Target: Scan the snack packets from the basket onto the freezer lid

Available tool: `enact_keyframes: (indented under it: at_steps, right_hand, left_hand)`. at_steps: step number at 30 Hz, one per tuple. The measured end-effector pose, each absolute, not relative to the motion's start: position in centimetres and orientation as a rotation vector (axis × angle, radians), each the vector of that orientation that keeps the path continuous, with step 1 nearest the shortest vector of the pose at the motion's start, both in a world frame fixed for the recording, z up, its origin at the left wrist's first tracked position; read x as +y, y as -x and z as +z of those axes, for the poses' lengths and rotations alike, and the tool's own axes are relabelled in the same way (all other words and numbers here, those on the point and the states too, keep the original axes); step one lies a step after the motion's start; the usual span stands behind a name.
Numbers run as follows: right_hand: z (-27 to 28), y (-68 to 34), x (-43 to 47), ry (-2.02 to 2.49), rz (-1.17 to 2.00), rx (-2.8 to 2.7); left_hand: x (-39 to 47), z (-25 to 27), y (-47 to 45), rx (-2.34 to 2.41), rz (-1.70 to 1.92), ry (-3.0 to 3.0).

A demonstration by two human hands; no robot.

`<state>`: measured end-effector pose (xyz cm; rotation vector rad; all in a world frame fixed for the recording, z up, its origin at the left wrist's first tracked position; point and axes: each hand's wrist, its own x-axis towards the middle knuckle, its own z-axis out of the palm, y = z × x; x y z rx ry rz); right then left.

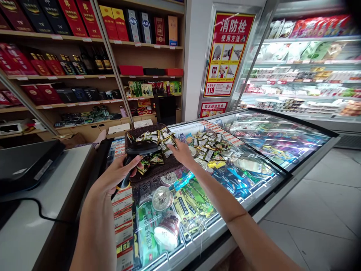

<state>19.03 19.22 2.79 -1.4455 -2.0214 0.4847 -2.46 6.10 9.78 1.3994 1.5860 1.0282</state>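
Observation:
My left hand [121,171] is wrapped round the handle of a black handheld barcode scanner [143,147]. The scanner's head points right, over a dark brown woven basket [166,171] on the freezer's glass top. Small foil snack packets [148,136] in black, gold and white lie in the basket. At its right side, my right hand [182,152] has its fingers closed on one snack packet [167,150]; the fingertips are partly hidden among the packets. A loose pile of similar packets [210,145] rests on the glass to the right of the basket.
The glass-topped freezer [270,201] holds ice cream cups [162,198] and bagged frozen goods. A counter [56,188] with a black device [28,165] and a cable stands left. Behind are shelves of boxes [121,26], and a lit refrigerated case [304,75] stands far right.

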Motion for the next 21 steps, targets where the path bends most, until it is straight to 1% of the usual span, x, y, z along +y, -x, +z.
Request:
enact_keyframes:
  at_steps: [6, 17, 19, 21]
  right_hand:
    - [4.0, -21.2, 19.6, 1.286, 0.611, -1.853]
    - [4.1, -22.5, 20.3, 1.191, 0.757, -1.786]
    - [4.5, -22.9, 20.2, 1.229, 0.716, -1.829]
    - [4.9, -23.8, 20.5, 1.357, 0.572, -1.888]
  left_hand:
    - [6.3, 9.3, 2.7, 1.591, 0.994, -1.438]
    - [6.2, 9.0, 2.4, 1.587, 0.91, -1.469]
    - [6.3, 9.1, 2.3, 1.582, 0.907, -1.457]
    - [6.4, 9.1, 2.2, 1.572, 0.886, -1.443]
